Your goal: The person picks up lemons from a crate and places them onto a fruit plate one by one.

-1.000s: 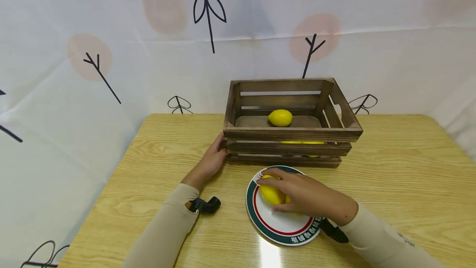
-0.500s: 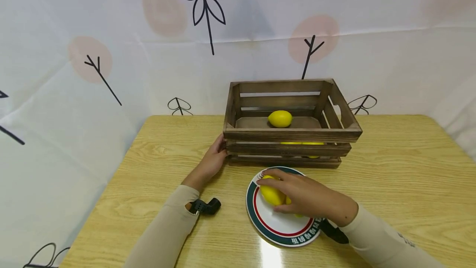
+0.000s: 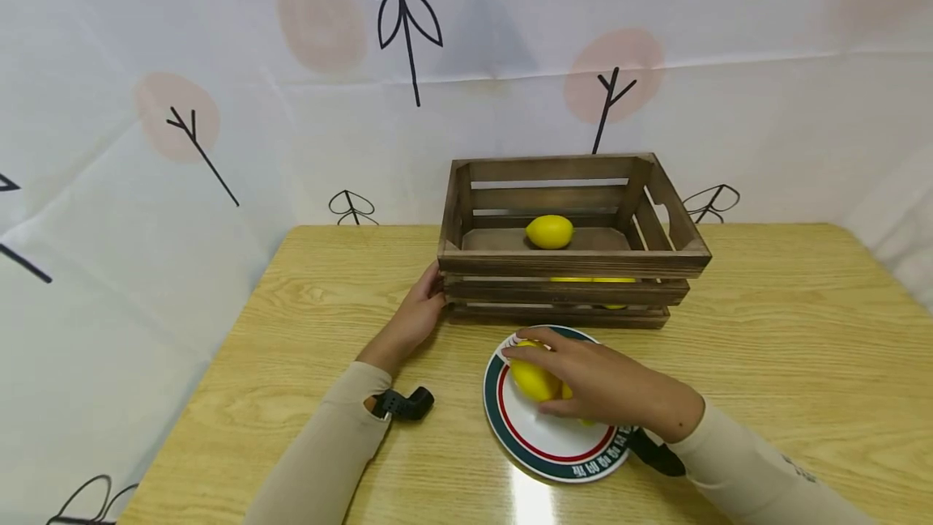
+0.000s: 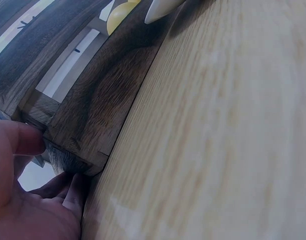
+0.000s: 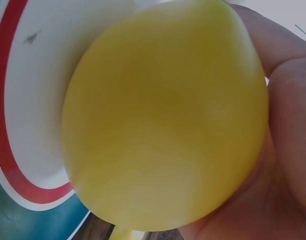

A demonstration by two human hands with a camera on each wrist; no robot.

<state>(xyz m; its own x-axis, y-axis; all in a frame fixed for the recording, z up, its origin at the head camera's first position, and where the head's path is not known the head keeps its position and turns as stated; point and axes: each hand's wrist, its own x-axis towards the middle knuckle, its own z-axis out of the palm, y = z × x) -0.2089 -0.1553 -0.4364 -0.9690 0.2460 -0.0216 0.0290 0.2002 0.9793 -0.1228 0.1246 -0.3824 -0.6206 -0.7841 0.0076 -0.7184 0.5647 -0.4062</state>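
My right hand [image 3: 583, 379] grips a yellow lemon [image 3: 534, 380] on a white plate [image 3: 554, 444] with red and green rings. The right wrist view shows the lemon [image 5: 162, 120] filling my palm just over the plate [image 5: 28, 110]. My left hand [image 3: 415, 310] holds the front left corner of a dark wooden crate [image 3: 568, 262]; in the left wrist view its fingers [image 4: 23, 145] wrap that crate corner [image 4: 88, 125]. One lemon [image 3: 550, 231] lies inside the crate, and more yellow shows through the front slats [image 3: 592, 279].
The crate and plate stand on a light wooden table [image 3: 787, 347] backed by a white patterned cloth. The plate lies just in front of the crate. Black wrist straps [image 3: 404, 403] sit at both sleeves.
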